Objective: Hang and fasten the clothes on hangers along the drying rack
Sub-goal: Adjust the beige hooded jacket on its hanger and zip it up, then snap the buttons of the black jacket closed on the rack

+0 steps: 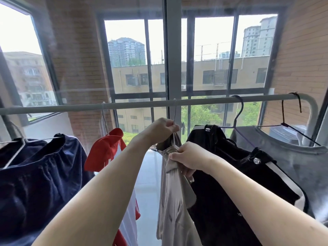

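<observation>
A grey rack rail (134,106) runs across the view at mid height. A thin white hanger (174,110) hooks over it near the middle, carrying a beige garment (174,201). My left hand (160,129) is closed around the hanger's neck just under the hook. My right hand (189,158) pinches the beige garment's collar slightly lower and to the right. Along the rail also hang a navy velvet top (40,183), a red and white shirt (104,150), a black jacket (230,183) and a grey T-shirt (300,167).
Large windows (134,57) stand right behind the rail, with brick walls on both sides. The rail bends down at the right end (313,110). A pale tiled floor (147,174) shows between the red shirt and the beige garment.
</observation>
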